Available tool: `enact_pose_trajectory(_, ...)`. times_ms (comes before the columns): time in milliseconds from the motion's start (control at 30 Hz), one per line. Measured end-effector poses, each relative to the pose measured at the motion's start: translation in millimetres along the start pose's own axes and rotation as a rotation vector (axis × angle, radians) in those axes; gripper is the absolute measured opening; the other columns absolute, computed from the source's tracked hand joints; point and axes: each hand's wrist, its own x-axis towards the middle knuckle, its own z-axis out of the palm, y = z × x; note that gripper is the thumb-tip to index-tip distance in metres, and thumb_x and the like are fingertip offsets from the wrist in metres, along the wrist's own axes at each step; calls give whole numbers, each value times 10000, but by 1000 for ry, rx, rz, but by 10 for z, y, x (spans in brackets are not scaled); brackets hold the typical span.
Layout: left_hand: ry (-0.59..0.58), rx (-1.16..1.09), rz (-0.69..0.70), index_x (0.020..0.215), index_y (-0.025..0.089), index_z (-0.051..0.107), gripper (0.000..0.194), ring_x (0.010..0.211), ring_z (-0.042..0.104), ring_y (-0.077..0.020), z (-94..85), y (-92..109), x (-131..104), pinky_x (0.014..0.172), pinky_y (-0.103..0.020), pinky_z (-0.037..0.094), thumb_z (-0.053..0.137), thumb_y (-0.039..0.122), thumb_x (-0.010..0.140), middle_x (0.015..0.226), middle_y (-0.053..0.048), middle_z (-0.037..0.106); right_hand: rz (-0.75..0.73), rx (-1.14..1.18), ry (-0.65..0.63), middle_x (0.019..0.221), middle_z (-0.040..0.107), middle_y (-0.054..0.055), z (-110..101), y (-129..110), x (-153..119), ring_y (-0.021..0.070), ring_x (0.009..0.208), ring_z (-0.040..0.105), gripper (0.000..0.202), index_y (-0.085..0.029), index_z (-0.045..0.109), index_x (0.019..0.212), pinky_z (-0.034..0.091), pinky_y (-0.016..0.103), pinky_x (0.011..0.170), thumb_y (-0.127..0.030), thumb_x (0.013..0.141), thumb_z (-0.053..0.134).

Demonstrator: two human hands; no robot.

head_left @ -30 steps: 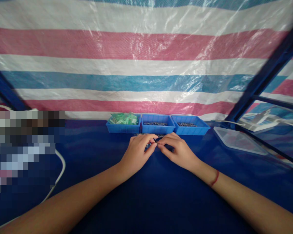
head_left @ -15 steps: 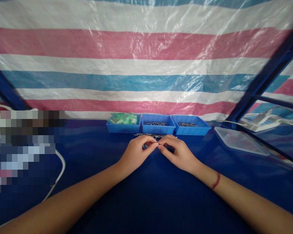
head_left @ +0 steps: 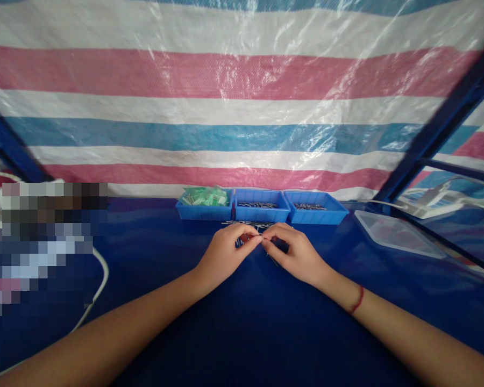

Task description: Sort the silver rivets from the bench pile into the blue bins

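Note:
My left hand (head_left: 229,248) and my right hand (head_left: 299,251) meet over the middle of the table, thumb and fingertips pinched together on both. What lies between the fingertips is too small to make out. Just beyond the hands lies a loose pile of thin, dark metal-looking rods (head_left: 248,222), partly covered by my fingers. A short thin dark piece (head_left: 272,260) shows under my right thumb. Behind the pile stand a blue bin with green plastic packets (head_left: 205,196), a middle blue bin (head_left: 262,213) and a right blue bin (head_left: 318,216), the latter two with similar thin rods.
A clear plastic lid (head_left: 399,234) lies on the blue table (head_left: 226,333) at the right, near a white power strip (head_left: 431,204). A white cable (head_left: 102,263) runs down the left side. Blue metal posts and a striped tarp (head_left: 226,134) enclose the back.
A thin dark piece now shows below my right thumb, where none was visible before. Both hands stay in nearly the same place, fingertips still together.

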Motion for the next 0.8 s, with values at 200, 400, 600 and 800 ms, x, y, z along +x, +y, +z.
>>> enact_pose_trajectory(200, 23, 26, 32, 821, 197, 622, 45, 712, 599, -126, 17, -31, -2, 688, -241, 460, 581, 218, 823, 771, 13, 651, 30, 15, 103, 779, 622, 34, 8, 6, -2, 144, 685, 575, 83, -193, 623, 829, 471, 271, 621, -165, 815, 546)
enact_pose_trajectory(400, 13, 37, 48, 807, 194, 602, 32, 718, 597, -126, 31, -64, -1, 692, -246, 452, 581, 207, 827, 762, 15, 641, -71, -37, 216, 778, 624, 35, -18, -63, -16, 147, 702, 583, 83, -192, 622, 845, 481, 273, 640, -162, 814, 550)
enact_pose_trajectory(600, 55, 102, 26, 1070, 187, 531, 289, 816, 587, -163, 36, -49, -31, 762, -308, 445, 620, 242, 800, 893, -24, 632, -198, -195, 264, 775, 656, 40, -178, -84, 41, 149, 719, 596, 74, -185, 621, 816, 476, 277, 687, -171, 825, 549)
enact_pose_trajectory(800, -286, 309, 254, 1040, 262, 613, 193, 1001, 520, -203, 30, 59, -56, 842, -373, 349, 487, 233, 897, 1091, -14, 631, 141, -504, 567, 620, 586, 15, -593, 358, 141, 144, 558, 530, 166, -160, 666, 845, 422, 271, 586, -271, 815, 546)
